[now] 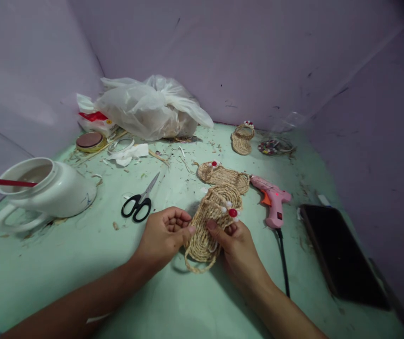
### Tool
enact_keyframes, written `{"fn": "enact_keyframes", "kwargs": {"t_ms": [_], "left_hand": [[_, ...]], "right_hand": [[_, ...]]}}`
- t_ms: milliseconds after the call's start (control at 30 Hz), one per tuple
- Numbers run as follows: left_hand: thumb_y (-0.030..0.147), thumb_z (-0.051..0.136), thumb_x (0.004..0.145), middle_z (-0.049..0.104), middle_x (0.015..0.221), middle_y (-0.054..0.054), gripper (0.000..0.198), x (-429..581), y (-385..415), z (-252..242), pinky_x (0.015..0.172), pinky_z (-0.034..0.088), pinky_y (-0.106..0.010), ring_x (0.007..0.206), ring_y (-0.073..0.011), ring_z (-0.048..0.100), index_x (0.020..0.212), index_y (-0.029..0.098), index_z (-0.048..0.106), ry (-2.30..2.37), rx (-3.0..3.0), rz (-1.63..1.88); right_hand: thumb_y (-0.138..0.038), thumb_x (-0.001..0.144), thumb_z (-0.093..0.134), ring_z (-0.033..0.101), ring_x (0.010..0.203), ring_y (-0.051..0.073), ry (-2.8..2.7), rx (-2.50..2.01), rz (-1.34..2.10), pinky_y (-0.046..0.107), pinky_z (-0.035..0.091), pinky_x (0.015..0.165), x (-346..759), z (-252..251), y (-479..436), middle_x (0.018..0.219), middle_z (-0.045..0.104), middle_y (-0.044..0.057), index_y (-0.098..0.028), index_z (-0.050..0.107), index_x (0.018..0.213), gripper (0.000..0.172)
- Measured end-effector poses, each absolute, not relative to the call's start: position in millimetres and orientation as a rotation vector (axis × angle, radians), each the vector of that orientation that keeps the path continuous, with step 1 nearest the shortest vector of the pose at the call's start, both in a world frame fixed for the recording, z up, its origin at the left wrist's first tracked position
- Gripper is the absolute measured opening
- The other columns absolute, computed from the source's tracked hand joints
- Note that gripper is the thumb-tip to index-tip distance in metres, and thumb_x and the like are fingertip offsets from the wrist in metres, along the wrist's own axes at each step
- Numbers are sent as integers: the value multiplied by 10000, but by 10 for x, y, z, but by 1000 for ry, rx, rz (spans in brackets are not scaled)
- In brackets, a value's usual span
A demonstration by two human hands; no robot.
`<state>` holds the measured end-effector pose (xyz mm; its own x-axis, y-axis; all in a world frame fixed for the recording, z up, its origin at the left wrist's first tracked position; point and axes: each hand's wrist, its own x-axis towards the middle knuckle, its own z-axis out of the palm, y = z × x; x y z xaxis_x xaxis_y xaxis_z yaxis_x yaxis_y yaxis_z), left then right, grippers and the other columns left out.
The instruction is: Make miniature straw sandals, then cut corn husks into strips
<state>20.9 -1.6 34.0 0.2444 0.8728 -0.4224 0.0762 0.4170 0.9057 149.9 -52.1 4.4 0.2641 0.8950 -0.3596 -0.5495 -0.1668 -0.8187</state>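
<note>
A small woven straw sandal (pixel 210 221) with a red and white bead ornament on its strap is held over the green table (pixel 81 263). My left hand (pixel 164 235) has curled fingers and its thumb presses the sandal's left edge. My right hand (pixel 235 242) grips the right side under the strap, thumb on top. A loose loop of straw cord hangs from the sandal's near end. A second straw sandal (pixel 223 175) lies just behind it, and a third straw sandal (pixel 242 138) stands further back.
Black-handled scissors (pixel 140 201) lie to the left. A pink glue gun (pixel 273 200) with its cord rests to the right, beside a dark phone (pixel 341 256). A white jug (pixel 48 188) lies on its side at the left. A plastic bag (pixel 148 108), tape roll (pixel 90 141) and bead dish (pixel 275 146) sit behind.
</note>
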Motion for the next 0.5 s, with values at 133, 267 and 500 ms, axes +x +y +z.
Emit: {"fn": "enact_keyframes", "kwargs": {"t_ms": [133, 267, 500], "left_hand": [[217, 760, 441, 536, 504, 31, 284, 217, -1, 347, 453, 376, -182, 477, -66, 456, 655, 114, 605, 1214, 996, 643], [247, 754, 475, 462, 428, 60, 273, 185, 32, 306, 389, 272, -165, 410, -42, 369, 643, 115, 584, 1220, 1047, 627], [213, 703, 540, 518, 522, 24, 187, 42, 70, 327, 426, 313, -187, 462, -72, 428, 697, 137, 635, 1252, 1226, 751]], "right_hand": [[-270, 622, 749, 624, 769, 209, -401, -1167, 1311, 382, 465, 785, 1506, 43, -510, 838, 696, 52, -162, 634, 855, 281], [-255, 626, 746, 625, 765, 217, -395, -1133, 1316, 393, 472, 774, 1508, 52, -512, 830, 698, 55, -163, 636, 853, 269], [-260, 670, 720, 613, 775, 204, -440, -1126, 1207, 365, 467, 742, 1547, -19, -529, 852, 694, 26, -194, 646, 837, 195]]}}
